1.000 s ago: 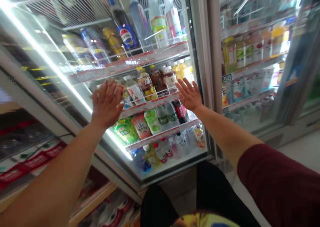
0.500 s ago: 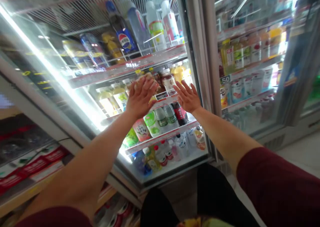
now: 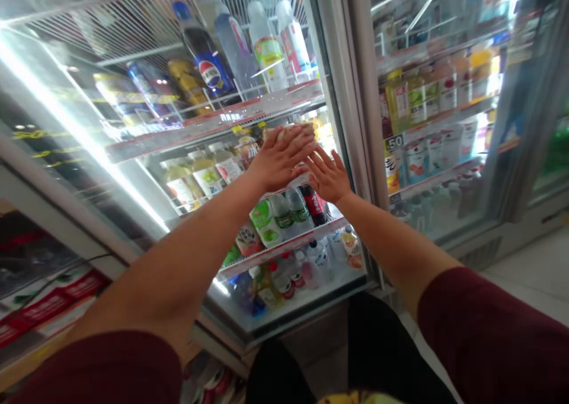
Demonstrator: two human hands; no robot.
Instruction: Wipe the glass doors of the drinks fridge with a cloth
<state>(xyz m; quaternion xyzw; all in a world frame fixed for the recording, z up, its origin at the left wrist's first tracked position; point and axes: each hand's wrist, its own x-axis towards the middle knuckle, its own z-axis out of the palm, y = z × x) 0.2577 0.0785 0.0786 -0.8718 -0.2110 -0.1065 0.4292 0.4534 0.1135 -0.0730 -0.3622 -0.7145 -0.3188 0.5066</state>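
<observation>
My left hand [image 3: 284,161] lies flat over a crumpled, pale pinkish-beige cloth [image 3: 307,129], pressing it against the glass door [image 3: 160,37] of a drinks fridge. Only the cloth's upper edge shows past my fingers; the rest is hidden under the palm. Close by on the right, my right hand [image 3: 329,178] is open with spread fingers, at the glass and holding nothing. Its fingertips come very near the left hand's fingers; whether they touch I cannot tell. Bottles stand on shelves behind the glass, among them a cola bottle with a blue cap [image 3: 208,63].
The metal door frame [image 3: 351,96] runs down just right of my right hand. Another glass-fronted fridge with juice bottles [image 3: 399,99] stands further right. At lower left is a shelf with red packages [image 3: 44,309]. My dark-clad knees [image 3: 280,371] are near the fridge's base.
My left hand and the cloth have slid right across the glass, up to my right hand. The right hand has stayed nearly in place. The view has shifted slightly.
</observation>
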